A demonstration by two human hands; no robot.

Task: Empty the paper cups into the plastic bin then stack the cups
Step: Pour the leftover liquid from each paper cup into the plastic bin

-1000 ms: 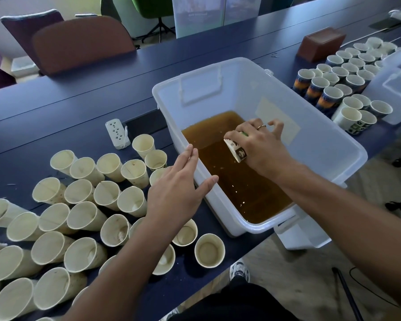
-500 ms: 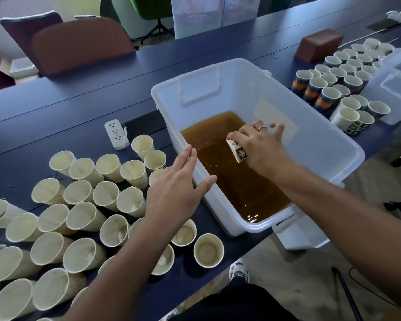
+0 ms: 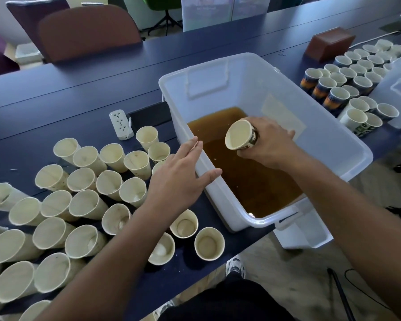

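Right hand (image 3: 270,144) grips a tilted paper cup (image 3: 240,135) over the plastic bin (image 3: 329,126); left hand (image 3: 181,179) hovers flat, fingers straight, holding nothing.

both forearms are bare from the lower edge of the view up to the wrists, with no sleeve showing on either. the left hand (image 3: 178,179) wears no ring, watch or band that can be seen. the right hand (image 3: 271,144) likewise shows no watch or wristband. below the arms, dark trousers (image 3: 229,300), near black, fill the bottom middle of the view. a sneaker (image 3: 235,266) peeks out above them, light grey and white with a darker mottled pattern on its upper.
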